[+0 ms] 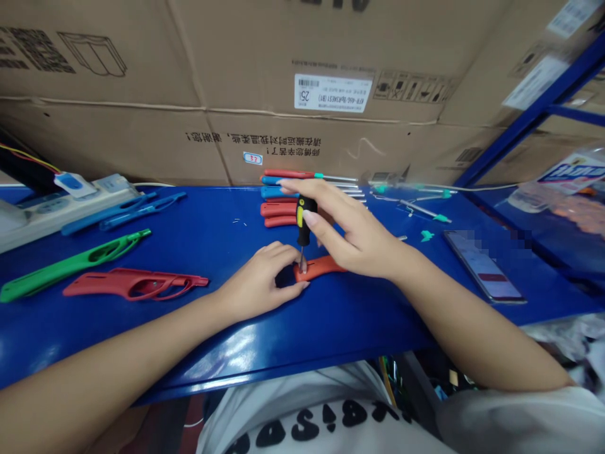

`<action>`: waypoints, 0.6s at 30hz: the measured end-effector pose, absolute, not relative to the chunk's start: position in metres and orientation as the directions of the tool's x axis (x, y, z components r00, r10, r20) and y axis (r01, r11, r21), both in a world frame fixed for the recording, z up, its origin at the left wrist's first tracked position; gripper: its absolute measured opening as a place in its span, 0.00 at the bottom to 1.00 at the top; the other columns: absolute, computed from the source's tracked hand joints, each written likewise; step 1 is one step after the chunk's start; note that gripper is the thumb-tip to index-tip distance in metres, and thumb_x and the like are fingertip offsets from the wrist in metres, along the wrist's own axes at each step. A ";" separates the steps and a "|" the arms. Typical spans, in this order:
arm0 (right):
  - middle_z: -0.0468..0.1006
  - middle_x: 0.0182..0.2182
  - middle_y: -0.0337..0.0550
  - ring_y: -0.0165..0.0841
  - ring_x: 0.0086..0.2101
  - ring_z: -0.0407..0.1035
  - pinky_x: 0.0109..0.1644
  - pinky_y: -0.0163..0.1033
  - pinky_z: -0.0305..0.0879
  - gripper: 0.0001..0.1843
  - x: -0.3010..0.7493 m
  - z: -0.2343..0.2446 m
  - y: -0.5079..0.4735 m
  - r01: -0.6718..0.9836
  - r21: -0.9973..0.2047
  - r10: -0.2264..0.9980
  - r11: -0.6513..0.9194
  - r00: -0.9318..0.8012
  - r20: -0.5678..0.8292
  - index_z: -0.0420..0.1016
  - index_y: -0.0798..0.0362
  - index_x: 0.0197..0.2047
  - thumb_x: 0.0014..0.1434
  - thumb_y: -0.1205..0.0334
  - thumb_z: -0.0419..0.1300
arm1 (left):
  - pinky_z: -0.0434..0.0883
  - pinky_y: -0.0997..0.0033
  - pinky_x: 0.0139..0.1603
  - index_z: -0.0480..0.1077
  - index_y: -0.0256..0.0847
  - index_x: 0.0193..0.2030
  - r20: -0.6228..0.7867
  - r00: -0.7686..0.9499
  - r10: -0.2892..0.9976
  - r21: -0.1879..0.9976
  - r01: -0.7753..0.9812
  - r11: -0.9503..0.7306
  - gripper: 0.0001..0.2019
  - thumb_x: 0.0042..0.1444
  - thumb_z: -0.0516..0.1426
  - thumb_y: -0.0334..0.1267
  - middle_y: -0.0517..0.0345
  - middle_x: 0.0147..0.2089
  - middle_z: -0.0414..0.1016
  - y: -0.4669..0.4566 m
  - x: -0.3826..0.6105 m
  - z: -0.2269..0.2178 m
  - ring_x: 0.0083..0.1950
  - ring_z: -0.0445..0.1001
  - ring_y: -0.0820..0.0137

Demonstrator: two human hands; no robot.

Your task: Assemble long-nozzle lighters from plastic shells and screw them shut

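Note:
My right hand grips a screwdriver with a black and yellow handle, held upright. Its shaft points down onto the end of an orange-red lighter lying on the blue table. With thumb and fingers, my left hand pinches that same end of the lighter from the left. Part of the lighter is hidden below my right hand. Just behind lie several red and blue lighters with metal tubes, partly covered by my right hand.
Left on the blue table lie a red lighter casing, a green casing and blue casings beside a power strip. A phone and loose metal parts are right. Cardboard boxes wall the back.

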State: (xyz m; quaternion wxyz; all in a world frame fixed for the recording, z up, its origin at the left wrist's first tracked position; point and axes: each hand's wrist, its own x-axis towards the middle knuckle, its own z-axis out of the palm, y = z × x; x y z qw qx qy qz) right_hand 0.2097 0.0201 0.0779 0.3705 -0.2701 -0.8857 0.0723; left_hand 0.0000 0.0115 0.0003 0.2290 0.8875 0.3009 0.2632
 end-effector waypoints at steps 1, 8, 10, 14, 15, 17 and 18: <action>0.74 0.60 0.48 0.36 0.54 0.72 0.53 0.44 0.74 0.22 0.210 0.078 0.020 0.393 -0.367 0.537 0.843 -0.601 0.592 0.64 0.49 0.68 0.74 0.60 0.46 | 0.69 0.62 0.52 0.69 0.43 0.43 0.327 0.681 0.655 0.565 0.414 -0.713 0.06 0.61 0.62 0.37 0.59 0.44 0.75 0.012 0.000 0.000 0.47 0.73 0.64; 0.80 0.50 0.50 0.40 0.47 0.75 0.49 0.45 0.74 0.20 0.212 0.074 0.021 0.468 -0.279 0.508 0.839 -0.485 0.712 0.76 0.51 0.55 0.66 0.49 0.61 | 0.68 0.62 0.53 0.69 0.42 0.44 0.321 0.679 0.660 0.565 0.422 -0.709 0.07 0.61 0.62 0.36 0.58 0.45 0.75 0.011 0.000 0.001 0.49 0.72 0.64; 0.77 0.56 0.51 0.37 0.47 0.75 0.49 0.44 0.74 0.20 0.210 0.072 0.021 0.463 -0.305 0.526 0.832 -0.484 0.699 0.72 0.50 0.62 0.72 0.54 0.53 | 0.68 0.63 0.52 0.69 0.42 0.43 0.323 0.678 0.660 0.567 0.420 -0.709 0.07 0.60 0.62 0.36 0.58 0.43 0.74 0.011 0.000 0.001 0.47 0.72 0.64; 0.78 0.53 0.49 0.35 0.45 0.75 0.48 0.43 0.75 0.20 0.207 0.068 0.022 0.421 -0.355 0.538 0.835 -0.485 0.690 0.70 0.49 0.63 0.72 0.56 0.51 | 0.68 0.62 0.52 0.70 0.42 0.43 0.319 0.683 0.657 0.564 0.420 -0.711 0.06 0.61 0.62 0.36 0.57 0.44 0.75 0.011 0.000 0.002 0.48 0.72 0.64; 0.80 0.50 0.49 0.36 0.45 0.75 0.48 0.43 0.75 0.19 0.207 0.067 0.022 0.441 -0.324 0.523 0.837 -0.474 0.708 0.73 0.50 0.60 0.70 0.53 0.55 | 0.68 0.62 0.53 0.70 0.42 0.43 0.321 0.684 0.656 0.562 0.420 -0.713 0.06 0.61 0.62 0.36 0.57 0.44 0.75 0.011 0.000 0.001 0.48 0.72 0.64; 0.80 0.49 0.49 0.39 0.46 0.75 0.48 0.44 0.75 0.20 0.207 0.067 0.020 0.490 -0.260 0.499 0.832 -0.458 0.736 0.76 0.51 0.56 0.67 0.49 0.60 | 0.68 0.61 0.54 0.70 0.42 0.44 0.326 0.685 0.652 0.559 0.417 -0.717 0.07 0.61 0.62 0.36 0.56 0.46 0.75 0.011 0.000 0.001 0.49 0.72 0.63; 0.80 0.51 0.50 0.39 0.47 0.75 0.48 0.44 0.75 0.21 0.207 0.068 0.020 0.503 -0.256 0.506 0.826 -0.460 0.730 0.76 0.51 0.57 0.68 0.49 0.58 | 0.68 0.60 0.54 0.70 0.42 0.44 0.325 0.686 0.651 0.559 0.416 -0.717 0.07 0.61 0.62 0.37 0.56 0.46 0.75 0.011 0.000 0.001 0.49 0.72 0.63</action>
